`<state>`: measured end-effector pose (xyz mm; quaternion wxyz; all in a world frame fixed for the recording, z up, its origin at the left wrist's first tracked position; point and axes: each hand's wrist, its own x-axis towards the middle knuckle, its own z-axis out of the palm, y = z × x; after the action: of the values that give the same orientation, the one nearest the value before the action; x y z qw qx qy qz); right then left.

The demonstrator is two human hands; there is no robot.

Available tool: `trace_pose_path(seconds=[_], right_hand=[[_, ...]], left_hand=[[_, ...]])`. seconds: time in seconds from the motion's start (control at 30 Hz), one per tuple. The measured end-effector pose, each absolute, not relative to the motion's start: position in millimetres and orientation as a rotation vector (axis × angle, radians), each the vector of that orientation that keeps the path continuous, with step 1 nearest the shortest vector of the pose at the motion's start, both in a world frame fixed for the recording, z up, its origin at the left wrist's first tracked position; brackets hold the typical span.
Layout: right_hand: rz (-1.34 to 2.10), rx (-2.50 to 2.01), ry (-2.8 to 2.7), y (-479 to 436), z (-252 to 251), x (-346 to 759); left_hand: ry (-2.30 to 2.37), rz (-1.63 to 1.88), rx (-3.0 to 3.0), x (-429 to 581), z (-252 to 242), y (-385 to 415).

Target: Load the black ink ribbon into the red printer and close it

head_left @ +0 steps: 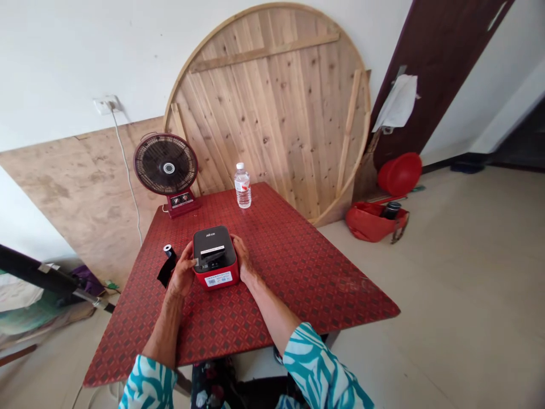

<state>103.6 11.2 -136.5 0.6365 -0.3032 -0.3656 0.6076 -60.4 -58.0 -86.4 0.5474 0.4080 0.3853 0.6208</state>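
Observation:
A small red and black box-shaped printer [214, 257] stands on the red patterned table [298, 267], its dark top facing me. My left hand [183, 274] is wrapped against its left side, thumb on the top edge. Against the printer's right side presses my right hand [242, 258], fingers curled round it. A black roll with a loose black strip [167, 262] lies on the table just left of my left hand.
A dark red desk fan [167, 168] and a clear water bottle [242, 186] stand at the table's far edge. A round wooden tabletop [276, 108] leans on the wall behind. A red bag [374, 220] and red basin [400, 173] sit on the floor right.

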Motion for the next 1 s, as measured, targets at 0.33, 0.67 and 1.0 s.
trace_pose_path(seconds=[0.33,0.67,1.0], right_hand=[[1.405,-0.735,-0.805,14.0,-140.0,102.0],[1.378,-0.774,-0.824,16.7,-147.2,101.0],[1.376,-0.776,-0.835,14.2,-142.1,102.6]], left_hand=[[0.923,1.434,0.922,-62.6,-90.3,-55.5],[0.967,1.442,0.873,-66.7,-98.8,-49.1],[1.035,1.458,0.954,-71.1,-96.0,-50.1]])
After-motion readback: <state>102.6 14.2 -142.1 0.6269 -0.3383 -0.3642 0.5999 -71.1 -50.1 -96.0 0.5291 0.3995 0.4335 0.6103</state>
